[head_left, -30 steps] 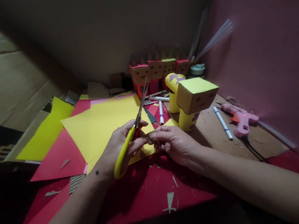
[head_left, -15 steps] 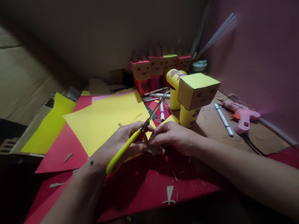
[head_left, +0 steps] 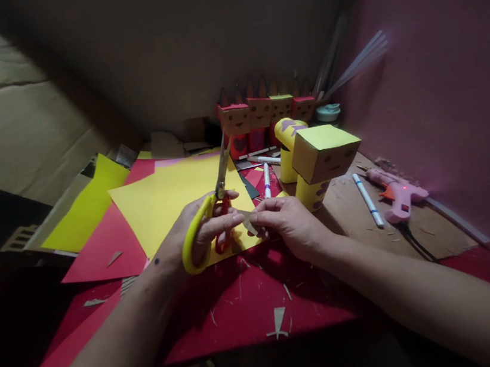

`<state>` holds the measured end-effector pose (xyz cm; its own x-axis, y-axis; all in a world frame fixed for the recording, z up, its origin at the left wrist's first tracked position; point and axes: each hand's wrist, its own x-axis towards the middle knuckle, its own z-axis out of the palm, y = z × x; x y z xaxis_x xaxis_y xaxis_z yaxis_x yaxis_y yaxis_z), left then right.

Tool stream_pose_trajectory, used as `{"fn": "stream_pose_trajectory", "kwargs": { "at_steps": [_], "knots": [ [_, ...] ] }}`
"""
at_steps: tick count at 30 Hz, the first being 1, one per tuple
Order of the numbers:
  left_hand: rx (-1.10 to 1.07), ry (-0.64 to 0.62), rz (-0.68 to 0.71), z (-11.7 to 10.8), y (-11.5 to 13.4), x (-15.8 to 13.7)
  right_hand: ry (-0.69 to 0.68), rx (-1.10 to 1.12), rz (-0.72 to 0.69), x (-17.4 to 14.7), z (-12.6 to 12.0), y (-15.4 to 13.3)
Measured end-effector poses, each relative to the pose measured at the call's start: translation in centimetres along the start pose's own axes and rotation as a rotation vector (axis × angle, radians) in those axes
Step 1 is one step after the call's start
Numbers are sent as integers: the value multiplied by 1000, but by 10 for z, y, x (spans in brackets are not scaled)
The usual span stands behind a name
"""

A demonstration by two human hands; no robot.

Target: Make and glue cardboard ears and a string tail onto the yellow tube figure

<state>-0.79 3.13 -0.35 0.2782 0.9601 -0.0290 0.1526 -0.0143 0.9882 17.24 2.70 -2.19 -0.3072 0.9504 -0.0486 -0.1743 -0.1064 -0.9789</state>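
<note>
A pair of scissors (head_left: 194, 235) with yellow and red handles hangs on my left hand (head_left: 206, 228), its blades pointing up and away. My right hand (head_left: 293, 222) pinches a small greyish-brown piece of cardboard (head_left: 250, 223) between thumb and fingers. The left fingertips reach to the near side of that piece. Both hands are above the front edge of a large yellow paper sheet (head_left: 173, 187). Just beyond the right hand stands a figure with a cardboard box head (head_left: 325, 158) and a yellow, purple-spotted body.
A pink glue gun (head_left: 397, 190) and a capped marker (head_left: 368, 200) lie on cardboard at right. Several box-headed figures (head_left: 235, 118) line the back. Red paper (head_left: 104, 244) is at left. Cardboard scraps (head_left: 279, 320) litter the red table (head_left: 227, 324).
The scissors have swung from pointing right to nearly upright in my left hand. The hands have drawn slightly apart, and the small cardboard piece shows more clearly between them.
</note>
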Motion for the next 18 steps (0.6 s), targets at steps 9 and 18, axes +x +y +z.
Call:
{"fn": "stream_pose_trajectory", "kwargs": {
  "at_steps": [9,18],
  "knots": [
    [-90,25,-4,7,2,-2,-143,56,18,-4,0,4],
    [-103,27,-9,-3,1,1,-262,159,78,-2,-6,10]
  ]
}}
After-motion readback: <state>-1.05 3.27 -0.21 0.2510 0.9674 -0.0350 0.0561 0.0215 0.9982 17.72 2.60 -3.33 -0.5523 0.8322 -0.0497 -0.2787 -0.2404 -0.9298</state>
